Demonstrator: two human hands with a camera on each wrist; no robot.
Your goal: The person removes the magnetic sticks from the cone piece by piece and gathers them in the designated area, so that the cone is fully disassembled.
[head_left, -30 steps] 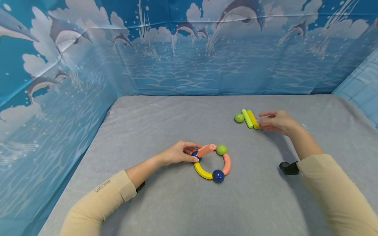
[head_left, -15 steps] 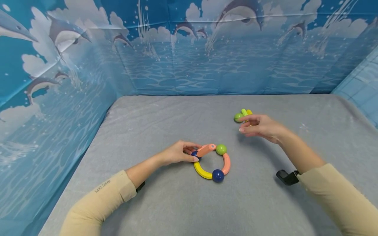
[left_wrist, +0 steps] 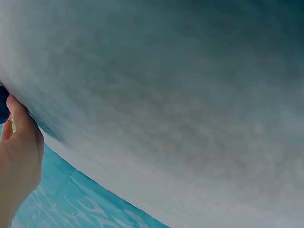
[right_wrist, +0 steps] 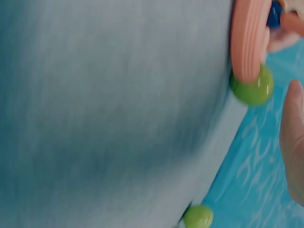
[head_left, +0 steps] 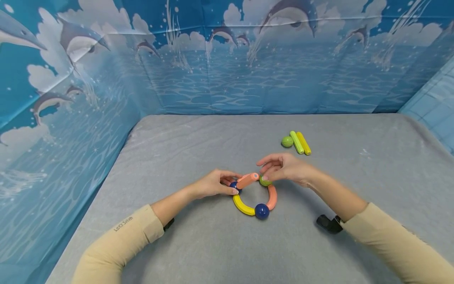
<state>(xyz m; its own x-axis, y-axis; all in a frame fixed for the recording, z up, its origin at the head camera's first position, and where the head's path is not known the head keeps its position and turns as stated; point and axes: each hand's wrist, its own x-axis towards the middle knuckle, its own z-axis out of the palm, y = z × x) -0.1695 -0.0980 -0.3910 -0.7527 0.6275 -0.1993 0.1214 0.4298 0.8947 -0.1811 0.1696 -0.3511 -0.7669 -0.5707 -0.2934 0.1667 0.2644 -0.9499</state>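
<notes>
Sleeve of beige cloth [head_left: 118, 240] on the left, then the left hand [head_left: 214, 184], thumb and fingers pinching a glossy dark-blue ball [head_left: 233, 184] in a ring of bars and balls [head_left: 239, 200] lying on the grey cloth-covered tabletop [head_left: 198, 248]. A salmon-pink stick [head_left: 248, 180] rises from beside that ball, tilted, its disc-tipped end attached to nothing. Going round: curved yellow bar [head_left: 245, 208], second dark-blue ball [head_left: 262, 211] at the near side, shiny green ball [head_left: 265, 182] at the back, curved pink bar [head_left: 272, 196] on the right. Right hand [head_left: 289, 169] is the news: half a second ago it was out by the spares, now it's in over the ring, fingers loosely bent and holding nothing I can see. So I'd guess both hands are on ring duty, spares parked. Those sit further right, side by side: loose green ball [head_left: 287, 141], lime-green stick [head_left: 297, 142], straight yellow stick [head_left: 303, 143]. Head cam makes the right hand look like it's touching the ring's green ball, but right wrist cam shows a gap, at least at the digit in shot, plus ribbing on the pink bar.
</notes>
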